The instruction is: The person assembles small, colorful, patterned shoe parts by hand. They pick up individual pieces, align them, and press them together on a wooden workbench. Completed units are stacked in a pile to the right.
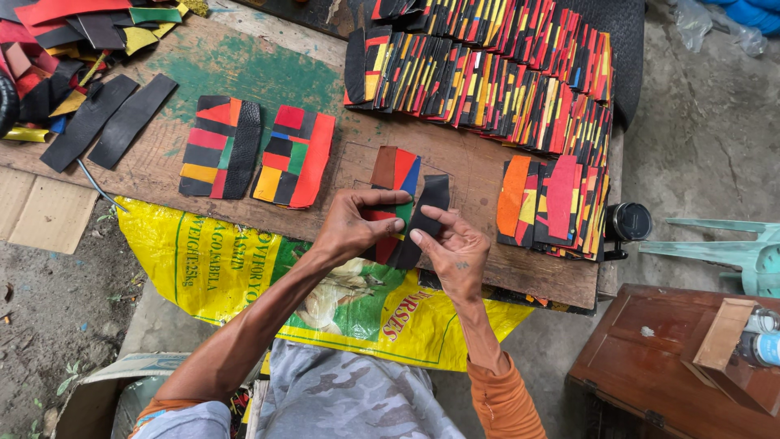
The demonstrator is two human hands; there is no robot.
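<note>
Hands over wooden worktable (455,154), head view looking down. L hand (353,223) pinching multicolour patchwork piece (396,175) (brown, red, blue, green strips) – thumb on top, fingers curled beneath, grip pressed tight. R hand (453,248) pinching black strip (426,215) against right edge of same patchwork, index + thumb closed on it, other fingers spread. Patchwork and strip touching, held just above table edge, centre of view.

Left of hands: two finished patchwork panels flat on table – one w/ black side strip (221,148), one w/ red side strip (295,157), side by side, apart from hands. Further left: two loose black strips (106,120) lying diagonal, scrap heap (73,49) at top-left corner.

Top right: long overlapping rows of patchwork pieces (487,69). Right of hands: smaller stack (552,203), orange piece outermost. Yellow printed sack (244,260) hanging under table edge. Black round container (630,221) at table's right end. Brown wooden box (650,358) lower right. Cardboard (41,211) at left.
</note>
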